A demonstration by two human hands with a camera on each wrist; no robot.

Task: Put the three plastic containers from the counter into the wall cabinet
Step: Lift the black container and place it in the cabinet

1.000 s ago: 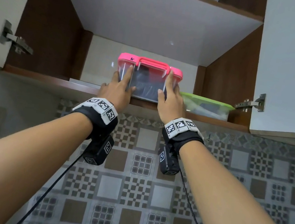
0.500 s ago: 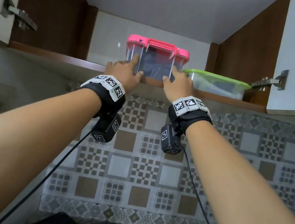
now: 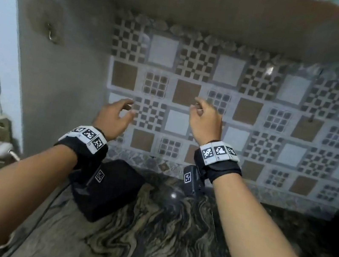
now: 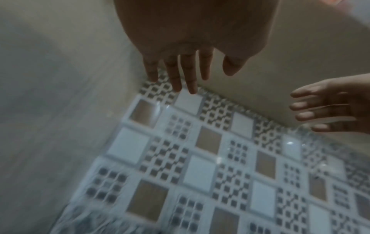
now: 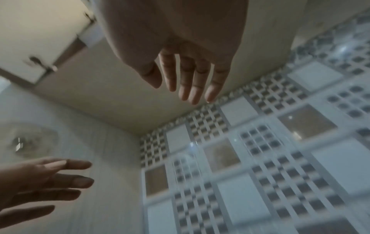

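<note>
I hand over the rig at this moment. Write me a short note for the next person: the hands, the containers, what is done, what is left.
Hands: the left hand is open and empty, in the air before the patterned tiled wall. The right hand is the same, beside it.
Things: a black rectangular box lies on the marbled stone counter; probably a container still to store. Of the wall cabinet only the underside shows.
Done: cannot be confirmed from here.
Left: likely, lift the black box into the cabinet.

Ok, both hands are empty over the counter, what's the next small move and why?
Probably lower both hands toward the black box on the counter. The left hand and right hand are open, holding nothing, and it is the only item within view.
</note>
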